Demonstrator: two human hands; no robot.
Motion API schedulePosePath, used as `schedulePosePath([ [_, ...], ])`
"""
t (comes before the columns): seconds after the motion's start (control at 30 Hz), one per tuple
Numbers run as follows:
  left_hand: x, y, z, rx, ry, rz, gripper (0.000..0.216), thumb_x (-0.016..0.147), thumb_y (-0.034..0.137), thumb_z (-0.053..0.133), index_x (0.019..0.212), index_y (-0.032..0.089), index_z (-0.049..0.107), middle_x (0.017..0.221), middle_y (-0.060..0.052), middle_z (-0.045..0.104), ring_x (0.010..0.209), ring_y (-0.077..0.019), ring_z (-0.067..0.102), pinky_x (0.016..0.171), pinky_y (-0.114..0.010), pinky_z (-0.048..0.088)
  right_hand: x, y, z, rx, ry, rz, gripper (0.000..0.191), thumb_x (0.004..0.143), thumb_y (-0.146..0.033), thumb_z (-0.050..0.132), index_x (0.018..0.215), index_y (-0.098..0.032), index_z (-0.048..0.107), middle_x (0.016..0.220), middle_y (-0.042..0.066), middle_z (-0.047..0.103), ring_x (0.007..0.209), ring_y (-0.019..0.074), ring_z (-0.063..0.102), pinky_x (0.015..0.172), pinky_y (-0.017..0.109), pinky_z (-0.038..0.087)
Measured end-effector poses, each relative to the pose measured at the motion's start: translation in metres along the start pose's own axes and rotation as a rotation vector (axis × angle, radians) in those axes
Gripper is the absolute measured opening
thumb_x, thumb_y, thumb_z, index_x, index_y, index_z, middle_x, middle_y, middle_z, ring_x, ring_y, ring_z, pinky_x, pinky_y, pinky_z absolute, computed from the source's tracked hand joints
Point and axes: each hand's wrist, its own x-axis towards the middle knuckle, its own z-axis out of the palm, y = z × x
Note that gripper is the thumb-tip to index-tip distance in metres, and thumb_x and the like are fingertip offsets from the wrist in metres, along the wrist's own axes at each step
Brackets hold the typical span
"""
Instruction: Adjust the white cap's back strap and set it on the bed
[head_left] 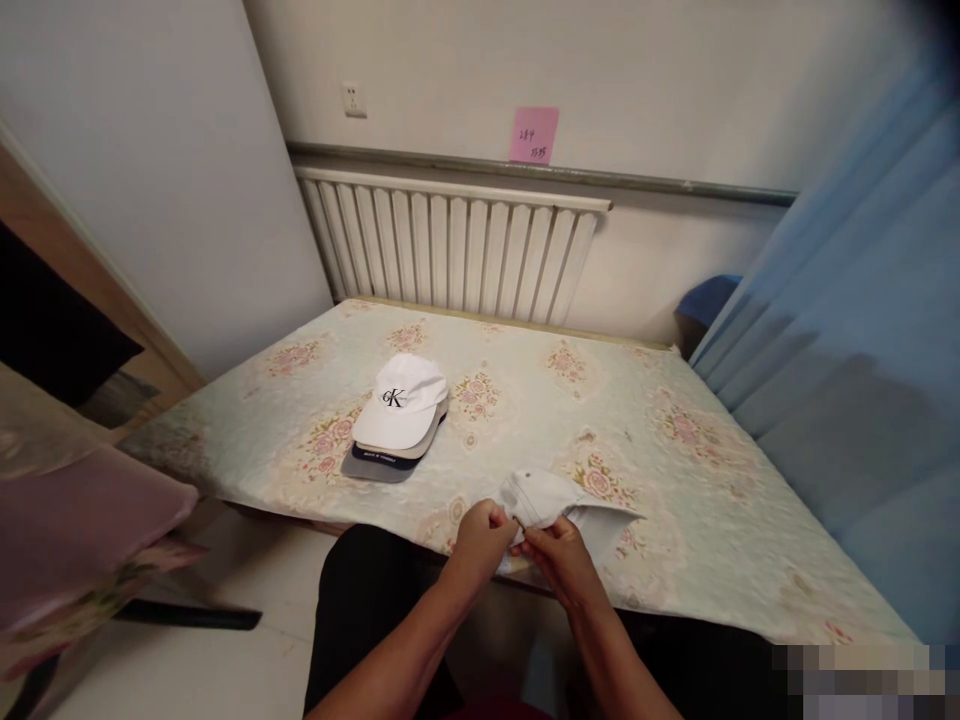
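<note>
A pale baseball cap (544, 495) rests at the near edge of the floral-covered surface, its brim pointing right. My left hand (481, 535) pinches the cap's back strap from the left side. Close beside it, my right hand (559, 555) is closed on the strap and lower edge of the same cap. A small dark piece, perhaps the strap's buckle, shows between the fingers. To the left lies a stack of several caps: a white cap (405, 395) with black "CK" lettering sits on top, with beige, dark and grey brims beneath it.
The flower-patterned cover (517, 400) spreads over a bed-like surface. Behind it stands a white radiator (457, 240) below a pipe and a pink note (534, 135). A blue curtain (847, 330) hangs at right. A pink cloth-covered piece (82, 520) stands at left.
</note>
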Motion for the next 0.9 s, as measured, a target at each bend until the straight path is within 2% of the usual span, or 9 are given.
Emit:
schedulePosePath([
  [0.2, -0.007, -0.006, -0.004, 0.013, 0.089, 0.161, 0.014, 0.068, 0.026, 0.057, 0.062, 0.019, 0.046, 0.059, 0.005, 0.046, 0.06, -0.012, 0.045, 0.058, -0.024, 0.034, -0.003, -0.001, 0.004, 0.054, -0.041, -0.019, 0.022, 0.065, -0.02, 0.075, 0.085, -0.019, 0.067, 0.077, 0.001, 0.07, 0.06, 0.0134, 0.061, 0.061, 0.029, 0.051],
  [0.3, -0.009, -0.009, -0.006, 0.007, 0.073, 0.196, 0.01, 0.068, 0.022, 0.056, 0.063, 0.019, 0.047, 0.063, 0.004, 0.047, 0.064, -0.0126, 0.045, 0.062, -0.024, 0.036, -0.003, -0.001, 0.004, 0.06, -0.053, -0.021, 0.021, 0.067, -0.02, 0.074, 0.087, -0.019, 0.067, 0.076, 0.0, 0.07, 0.06, 0.012, 0.06, 0.061, 0.028, 0.051],
  [0.53, -0.006, -0.004, -0.003, -0.053, 0.065, 0.121, 0.011, 0.067, 0.021, 0.056, 0.061, 0.019, 0.046, 0.055, 0.006, 0.046, 0.056, -0.0115, 0.046, 0.056, -0.023, 0.034, -0.003, 0.0, 0.004, 0.067, -0.076, -0.028, 0.023, 0.068, -0.021, 0.073, 0.09, -0.019, 0.066, 0.079, 0.001, 0.069, 0.061, 0.0121, 0.059, 0.062, 0.028, 0.051],
  [0.67, -0.005, 0.0, -0.002, -0.119, -0.001, 0.064, 0.012, 0.066, 0.019, 0.056, 0.061, 0.02, 0.045, 0.05, 0.007, 0.049, 0.051, -0.011, 0.048, 0.052, -0.022, 0.033, -0.004, -0.001, 0.002, 0.059, -0.081, -0.03, 0.024, 0.069, -0.021, 0.072, 0.092, -0.02, 0.066, 0.082, 0.001, 0.069, 0.062, 0.0126, 0.06, 0.063, 0.029, 0.05],
  [0.9, -0.006, -0.003, -0.006, -0.05, 0.011, 0.037, 0.014, 0.065, 0.022, 0.059, 0.06, 0.02, 0.046, 0.05, 0.006, 0.048, 0.051, -0.0116, 0.046, 0.051, -0.023, 0.03, -0.005, 0.001, -0.001, 0.021, -0.143, -0.018, 0.021, 0.072, -0.021, 0.069, 0.092, -0.017, 0.066, 0.08, 0.002, 0.068, 0.063, 0.0134, 0.059, 0.063, 0.029, 0.049],
])
